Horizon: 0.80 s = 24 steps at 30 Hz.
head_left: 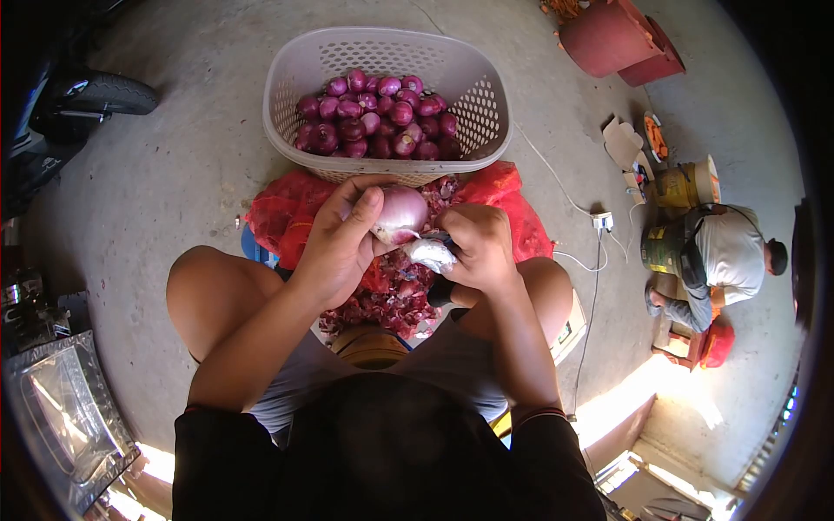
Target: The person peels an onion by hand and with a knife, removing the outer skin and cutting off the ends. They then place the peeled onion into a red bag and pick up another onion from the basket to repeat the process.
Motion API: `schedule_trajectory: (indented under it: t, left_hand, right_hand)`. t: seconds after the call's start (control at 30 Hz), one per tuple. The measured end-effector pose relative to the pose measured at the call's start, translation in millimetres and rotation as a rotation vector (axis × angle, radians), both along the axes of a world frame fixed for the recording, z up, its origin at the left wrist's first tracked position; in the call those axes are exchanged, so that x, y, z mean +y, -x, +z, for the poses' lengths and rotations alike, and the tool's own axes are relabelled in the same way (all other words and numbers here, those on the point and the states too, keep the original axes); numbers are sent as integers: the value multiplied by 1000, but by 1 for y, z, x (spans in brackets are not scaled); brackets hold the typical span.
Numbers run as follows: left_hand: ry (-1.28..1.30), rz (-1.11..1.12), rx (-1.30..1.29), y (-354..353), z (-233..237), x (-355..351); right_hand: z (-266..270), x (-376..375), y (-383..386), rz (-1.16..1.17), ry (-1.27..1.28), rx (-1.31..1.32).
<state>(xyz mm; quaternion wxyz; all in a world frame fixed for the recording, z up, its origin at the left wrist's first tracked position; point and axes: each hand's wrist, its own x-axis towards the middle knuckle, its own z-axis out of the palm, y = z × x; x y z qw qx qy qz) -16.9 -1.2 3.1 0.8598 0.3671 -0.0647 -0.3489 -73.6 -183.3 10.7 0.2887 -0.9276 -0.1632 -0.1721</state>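
My left hand (340, 239) is closed around a large purple-white onion (402, 211), its root end facing my right hand. Close against that end, my right hand (482, 247) is curled with its fingers bent in. A crumpled white piece (432, 254) shows at its fingertips, with a small dark edge above it; I cannot tell what this hand grips. Below both hands lies a heap of red onion skins (391, 300) between my knees. Just beyond them stands a grey perforated plastic basket (278, 113) holding many peeled-looking red onions (369, 122).
Red mesh sacks (512, 204) lie under and beside the basket. A power strip (602, 221) with cables sits on the floor at right. Farther right, a person (730, 252) bends beside buckets (686, 182). A motorbike wheel (113, 93) stands at left.
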Motion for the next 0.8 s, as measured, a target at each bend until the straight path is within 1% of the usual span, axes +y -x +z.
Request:
schedule_trajectory:
  t: [0.23,0.33,0.4,0.5,0.6,0.7,0.8]
  left_hand:
    - [26,18,-30,-3,-1,2]
    - [-14,97,-24,-2,0,-1]
    - [-12,112,-13,-3,-6,0]
    - [12,116,-5,-5,-7,3]
    - [35,90,4,-6,-5,4]
    - [61,104,56,-4,-4,2]
    - [69,123,55,-1,-2,-1]
  right_hand:
    - [1,1,-1,39,-8,-29]
    - [3,2,-1,84,-12,-12]
    - [1,3,-1,126,-33,-10]
    - [0,1,2,71,-26,47]
    - [3,-2,2,26,-58,34]
    - [6,1,4,-76,-143,120]
    - [7,3,3,-69,-195,179]
